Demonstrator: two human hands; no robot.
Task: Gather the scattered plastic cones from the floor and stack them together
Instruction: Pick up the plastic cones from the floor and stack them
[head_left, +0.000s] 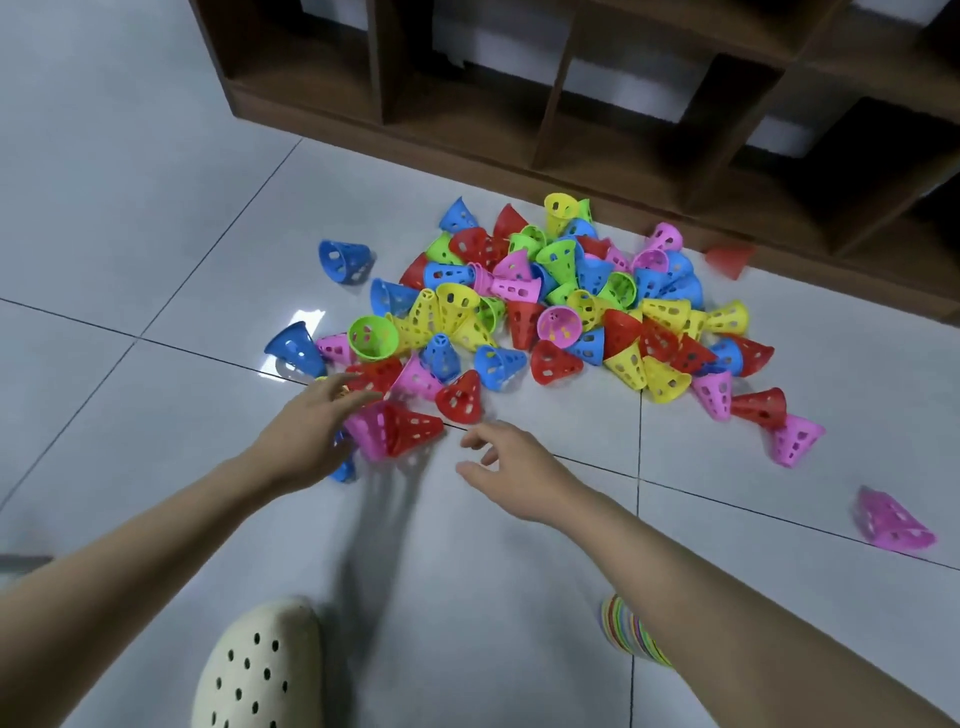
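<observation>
From above, both bare arms reach forward over the pale tiled floor. The left hand is spread, fingers straight, its fingertips against a red cone at the near edge of the heap; it grips nothing that I can see. Just beside that hand, on its right, a pink cone and a red cone lie nested on their sides, blurred, and a bit of a blue cone shows under the wrist.

The right hand hovers low over bare tile, fingers loosely bent and parted, thumb out, holding nothing. Just ahead of it lies a single red cone on its side.

Beyond both hands sits the main pile of cones, perforated, in red, blue, yellow, green and pink, tumbled over one another. A few strays lie apart: a blue one ahead and left of the left hand, a pink one well off to the right of the right hand, a blurred red one near the shelf.

Behind the pile runs a dark wooden shelf unit with open compartments. Close under the right forearm a stack of coloured rims peeks out. Below the left arm is a cream clog with holes.
</observation>
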